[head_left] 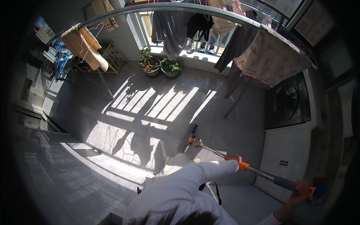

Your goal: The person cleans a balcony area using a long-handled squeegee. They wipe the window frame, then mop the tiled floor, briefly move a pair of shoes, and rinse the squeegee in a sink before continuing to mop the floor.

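Note:
A mop point(215, 151) with a steel pole, orange sleeves and a dark grey upper grip slants across my front. Its flat grey head point(188, 137) lies on the tiled floor, at the edge of a sunlit patch. My left hand point(236, 160) is wrapped round the orange sleeve midway along the pole, the white-sleeved arm stretched across. Farther up, at the top end, my right hand point(299, 191) closes round the grey grip beside its orange cap; this hand is slightly blurred. Part of my light-coloured footwear or trouser leg shows just below the mop head.
Two potted plants point(171, 68) stand by the window wall. A drying rail point(168, 6) with hanging clothes arches overhead, with a floral cloth point(272, 56) at right. On the right are a dark front-loading washer point(287, 99) and a white cabinet point(281, 159). A rack point(112, 58) stands far left.

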Demonstrator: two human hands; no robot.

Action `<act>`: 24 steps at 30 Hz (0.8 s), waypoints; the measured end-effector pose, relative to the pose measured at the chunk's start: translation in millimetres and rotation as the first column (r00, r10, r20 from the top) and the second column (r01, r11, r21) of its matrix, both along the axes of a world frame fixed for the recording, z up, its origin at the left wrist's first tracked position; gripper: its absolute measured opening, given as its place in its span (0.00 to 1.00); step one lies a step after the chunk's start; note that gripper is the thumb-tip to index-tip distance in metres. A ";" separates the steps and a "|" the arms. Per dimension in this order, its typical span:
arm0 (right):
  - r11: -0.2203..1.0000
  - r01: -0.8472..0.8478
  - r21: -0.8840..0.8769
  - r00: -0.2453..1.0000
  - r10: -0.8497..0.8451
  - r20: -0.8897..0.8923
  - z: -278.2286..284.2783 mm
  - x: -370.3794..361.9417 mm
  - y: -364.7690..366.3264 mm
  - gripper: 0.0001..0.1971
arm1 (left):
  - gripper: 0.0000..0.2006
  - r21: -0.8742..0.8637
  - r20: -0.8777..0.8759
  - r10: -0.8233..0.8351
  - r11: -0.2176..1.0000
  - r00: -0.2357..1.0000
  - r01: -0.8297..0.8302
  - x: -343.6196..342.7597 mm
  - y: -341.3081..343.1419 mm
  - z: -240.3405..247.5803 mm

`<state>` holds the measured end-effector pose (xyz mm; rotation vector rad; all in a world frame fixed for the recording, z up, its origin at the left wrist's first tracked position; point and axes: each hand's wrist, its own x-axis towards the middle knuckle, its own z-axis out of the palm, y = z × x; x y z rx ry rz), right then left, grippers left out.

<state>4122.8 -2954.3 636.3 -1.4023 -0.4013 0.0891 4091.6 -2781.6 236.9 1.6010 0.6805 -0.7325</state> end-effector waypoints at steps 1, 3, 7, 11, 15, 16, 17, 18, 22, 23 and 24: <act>0.999 0.026 -0.026 0.999 -0.025 0.023 9.6 21.9 -3.4 0.12 | 0.14 -0.351 -0.245 0.414 0.805 0.877 -0.478 15.9 -6.3 10.1; 0.996 -0.080 0.038 0.997 0.080 0.009 18.9 62.3 4.3 0.12 | 0.15 -0.641 -0.562 0.515 0.223 0.648 -0.734 28.7 -0.1 20.5; 0.974 -0.129 0.188 0.992 0.126 0.027 2.4 102.8 41.6 0.09 | 0.14 -0.844 -0.334 0.402 0.275 0.853 -0.460 -0.5 66.9 15.4; 0.968 0.038 0.247 0.996 -0.055 0.063 -20.8 91.8 63.0 0.11 | 0.10 -0.719 -0.571 0.600 -0.035 0.561 -0.695 -100.8 174.5 -17.4; 0.941 0.250 0.229 0.966 -0.257 0.000 -42.1 55.2 66.9 0.14 | 0.05 -0.665 -0.578 0.746 -0.196 0.331 -0.720 -213.2 267.9 -44.2; 0.925 0.310 0.221 0.950 -0.312 -0.027 -49.2 43.6 65.2 0.14 | 0.05 -0.664 -0.566 0.768 -0.210 0.299 -0.718 -233.8 286.5 -45.9; 0.893 0.380 0.239 0.925 -0.364 -0.109 -50.1 31.3 56.5 0.15 | 0.05 -0.607 -0.553 0.776 -0.127 0.303 -0.784 -250.3 304.0 -45.5; 0.824 0.519 0.227 0.855 -0.501 -0.134 -52.6 14.8 44.3 0.15 | 0.06 -0.544 -0.536 0.787 -0.044 0.307 -0.838 -265.7 319.6 -43.1; 0.677 0.689 0.261 0.724 -0.661 -0.197 -65.8 -55.3 -30.5 0.15 | 0.06 -0.457 -0.560 0.764 0.039 0.321 -0.888 -294.7 379.1 -31.0; 0.601 0.770 0.215 0.639 -0.729 -0.247 -69.0 -77.2 -53.4 0.13 | 0.05 -0.463 -0.556 0.755 0.068 0.349 -0.884 -298.7 393.5 -29.8; 0.580 0.797 0.171 0.602 -0.785 -0.146 -77.0 -104.3 -73.6 0.13 | 0.06 -0.474 -0.509 0.759 0.148 0.407 -0.868 -301.8 409.8 -28.9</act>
